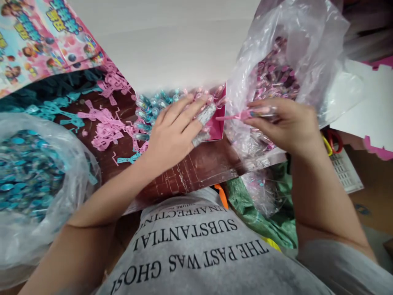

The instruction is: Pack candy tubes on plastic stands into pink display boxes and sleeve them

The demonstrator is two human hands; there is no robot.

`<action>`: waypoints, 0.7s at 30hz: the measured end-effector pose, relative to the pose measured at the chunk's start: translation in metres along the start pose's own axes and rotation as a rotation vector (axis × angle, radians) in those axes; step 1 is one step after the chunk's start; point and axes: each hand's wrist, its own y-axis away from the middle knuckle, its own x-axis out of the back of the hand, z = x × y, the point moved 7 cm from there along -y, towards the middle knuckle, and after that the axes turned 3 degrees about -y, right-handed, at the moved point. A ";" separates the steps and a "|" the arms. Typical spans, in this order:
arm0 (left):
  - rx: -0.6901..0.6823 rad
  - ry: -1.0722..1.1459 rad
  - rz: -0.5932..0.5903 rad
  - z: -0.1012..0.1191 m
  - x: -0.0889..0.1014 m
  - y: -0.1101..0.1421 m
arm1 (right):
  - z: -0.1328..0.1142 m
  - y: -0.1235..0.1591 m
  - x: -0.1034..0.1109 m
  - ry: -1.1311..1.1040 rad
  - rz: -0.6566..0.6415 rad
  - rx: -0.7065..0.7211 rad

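My left hand (pixel 173 127) lies with fingers stretched out over rows of small clear-tipped tubes, blue ones (pixel 147 110) on the left and pink ones (pixel 219 91) on the right. Silvery tape wraps one or more of its fingers. The tubes stand packed in a pink-walled box (pixel 218 130), whose right part shows bare pink card. To the right of the box, my right hand (pixel 284 123) pinches a clear tube with a thin pink plastic stem (pixel 233 117). The stem points left, towards the box. What lies under my left palm is hidden.
Loose pink plastic pieces (pixel 106 127) and blue ones (pixel 72 114) lie on the brown table (pixel 184 168). A clear bag of blue parts (pixel 27 176) is at left, another of pink parts (pixel 273 78) at right. Printed sheets (pixel 46 37) and scissors (pixel 334 141) are nearby.
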 end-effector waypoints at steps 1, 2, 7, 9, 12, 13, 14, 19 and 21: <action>-0.010 -0.005 -0.085 -0.006 -0.007 -0.010 | 0.004 -0.012 -0.003 0.084 -0.061 0.029; -0.018 -0.011 -0.160 -0.012 -0.014 -0.019 | 0.008 -0.023 -0.010 0.150 -0.138 0.052; -0.011 -0.077 -0.284 -0.029 -0.035 -0.029 | 0.020 -0.058 -0.048 0.349 -0.425 0.082; -0.009 -0.081 -0.280 -0.030 -0.036 -0.027 | 0.021 -0.063 -0.054 0.370 -0.472 0.072; -0.003 -0.080 -0.293 -0.030 -0.034 -0.024 | 0.016 -0.064 -0.059 0.424 -0.472 0.052; 0.004 -0.081 -0.296 -0.029 -0.033 -0.024 | 0.012 -0.063 -0.060 0.465 -0.452 0.046; 0.011 -0.085 -0.296 -0.028 -0.032 -0.025 | 0.008 -0.060 -0.059 0.517 -0.418 0.042; 0.024 -0.133 -0.327 -0.007 -0.033 -0.032 | -0.008 -0.039 -0.059 0.707 -0.227 0.134; 0.027 -0.150 -0.349 -0.002 -0.031 -0.036 | -0.005 -0.034 -0.064 0.653 -0.171 0.191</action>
